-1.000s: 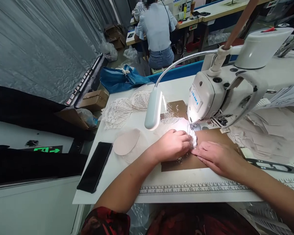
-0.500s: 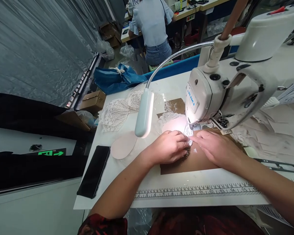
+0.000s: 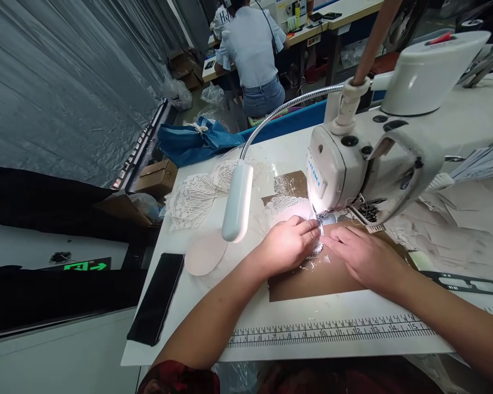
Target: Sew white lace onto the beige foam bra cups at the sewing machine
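Note:
A pale pink cup piece edged with white lace (image 3: 290, 207) lies under the needle area of a white sewing machine (image 3: 331, 169). My left hand (image 3: 290, 245) is closed over its near end, fingers bent and pressed together on the lace just in front of the needle. From the right, my right hand (image 3: 363, 253) holds the lace edge with its fingertips, the forefinger pointing left and the other fingers curled. Part of the lace is hidden under my left fingers. Both hands rest over a brown sheet (image 3: 324, 282) taped to the table.
A lamp (image 3: 237, 205) on a bendable neck hangs left of the machine. White lace pieces (image 3: 193, 200), a beige oval pad (image 3: 205, 253) and a black phone (image 3: 156, 298) lie leftward. Beige fabric pieces (image 3: 464, 213) pile up at right. A ruler strip (image 3: 324, 334) runs along the front. A person (image 3: 252, 52) sits beyond.
The view has shifted slightly. My left fingers have moved a little closer to the needle along the lace. My right hand stays beside the lace edge.

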The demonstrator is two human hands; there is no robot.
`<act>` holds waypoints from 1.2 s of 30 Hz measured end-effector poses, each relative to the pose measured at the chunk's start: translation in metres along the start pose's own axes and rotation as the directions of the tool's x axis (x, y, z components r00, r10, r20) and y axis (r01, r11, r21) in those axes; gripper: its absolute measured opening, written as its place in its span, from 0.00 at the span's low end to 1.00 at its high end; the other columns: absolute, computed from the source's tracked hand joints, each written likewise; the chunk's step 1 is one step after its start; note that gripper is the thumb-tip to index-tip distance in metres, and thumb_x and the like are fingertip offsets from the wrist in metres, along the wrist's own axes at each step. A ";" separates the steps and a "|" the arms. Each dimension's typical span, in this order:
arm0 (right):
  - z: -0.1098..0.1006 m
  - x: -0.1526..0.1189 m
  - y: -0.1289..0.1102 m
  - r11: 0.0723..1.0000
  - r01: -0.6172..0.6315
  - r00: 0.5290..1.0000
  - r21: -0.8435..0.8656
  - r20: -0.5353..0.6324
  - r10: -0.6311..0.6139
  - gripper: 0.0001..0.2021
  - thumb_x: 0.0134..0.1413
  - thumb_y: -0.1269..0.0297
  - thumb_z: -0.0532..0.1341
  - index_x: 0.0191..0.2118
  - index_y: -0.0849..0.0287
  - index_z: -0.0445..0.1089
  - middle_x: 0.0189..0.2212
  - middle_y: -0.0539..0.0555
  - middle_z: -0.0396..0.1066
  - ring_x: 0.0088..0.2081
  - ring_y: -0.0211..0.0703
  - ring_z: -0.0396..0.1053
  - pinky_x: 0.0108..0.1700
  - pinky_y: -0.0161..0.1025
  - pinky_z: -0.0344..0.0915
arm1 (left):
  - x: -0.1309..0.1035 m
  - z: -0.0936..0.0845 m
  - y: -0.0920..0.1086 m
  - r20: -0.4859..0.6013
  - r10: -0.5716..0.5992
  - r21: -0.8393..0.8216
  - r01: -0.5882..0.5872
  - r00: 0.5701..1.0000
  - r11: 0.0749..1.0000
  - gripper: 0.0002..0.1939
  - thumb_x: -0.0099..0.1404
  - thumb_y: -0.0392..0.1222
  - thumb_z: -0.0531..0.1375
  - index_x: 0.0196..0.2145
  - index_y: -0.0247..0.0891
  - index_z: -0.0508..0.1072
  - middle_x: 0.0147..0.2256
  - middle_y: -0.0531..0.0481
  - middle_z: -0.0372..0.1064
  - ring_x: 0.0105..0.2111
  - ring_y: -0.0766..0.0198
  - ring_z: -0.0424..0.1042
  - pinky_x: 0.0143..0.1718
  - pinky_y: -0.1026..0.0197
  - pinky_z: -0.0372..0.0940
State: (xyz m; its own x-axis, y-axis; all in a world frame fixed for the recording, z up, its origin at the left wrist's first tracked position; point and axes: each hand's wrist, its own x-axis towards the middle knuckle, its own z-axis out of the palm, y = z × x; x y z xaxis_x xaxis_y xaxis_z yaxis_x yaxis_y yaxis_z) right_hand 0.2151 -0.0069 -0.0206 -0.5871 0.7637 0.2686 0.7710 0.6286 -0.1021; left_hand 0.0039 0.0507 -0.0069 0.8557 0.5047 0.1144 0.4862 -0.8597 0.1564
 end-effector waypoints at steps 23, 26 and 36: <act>-0.007 0.003 0.001 0.998 -0.030 0.999 -0.060 -0.018 0.029 0.23 0.48 0.81 0.51 0.47 0.60 0.74 0.38 0.56 0.74 0.35 0.42 0.68 0.29 0.36 0.57 | -0.004 -0.004 0.002 -0.092 -0.042 -0.036 0.039 0.995 0.999 0.17 0.73 0.42 0.48 0.52 0.34 0.72 0.54 0.42 0.69 0.44 0.58 0.68 0.44 0.55 0.69; -0.007 0.002 0.001 0.999 -0.034 0.999 -0.036 -0.010 0.034 0.21 0.49 0.80 0.52 0.46 0.61 0.75 0.38 0.56 0.74 0.37 0.44 0.68 0.31 0.36 0.58 | -0.004 -0.002 0.000 -0.076 0.047 -0.038 -0.050 0.996 0.998 0.17 0.73 0.39 0.48 0.50 0.33 0.73 0.53 0.43 0.71 0.47 0.57 0.68 0.46 0.54 0.69; -0.005 0.007 -0.004 0.981 -0.100 0.995 -0.168 -0.019 0.099 0.23 0.48 0.81 0.53 0.47 0.59 0.75 0.33 0.55 0.73 0.33 0.43 0.68 0.25 0.37 0.52 | -0.002 0.003 -0.001 -0.069 -0.018 -0.022 0.017 0.997 1.000 0.17 0.73 0.41 0.49 0.49 0.34 0.75 0.53 0.43 0.72 0.47 0.56 0.69 0.45 0.54 0.69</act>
State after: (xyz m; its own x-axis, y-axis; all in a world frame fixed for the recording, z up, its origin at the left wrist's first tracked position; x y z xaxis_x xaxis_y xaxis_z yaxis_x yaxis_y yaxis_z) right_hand 0.2090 -0.0049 -0.0134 -0.5034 0.8191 0.2751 0.8565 0.5151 0.0337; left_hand 0.0021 0.0498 -0.0098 0.8324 0.5244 0.1791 0.4963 -0.8493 0.1798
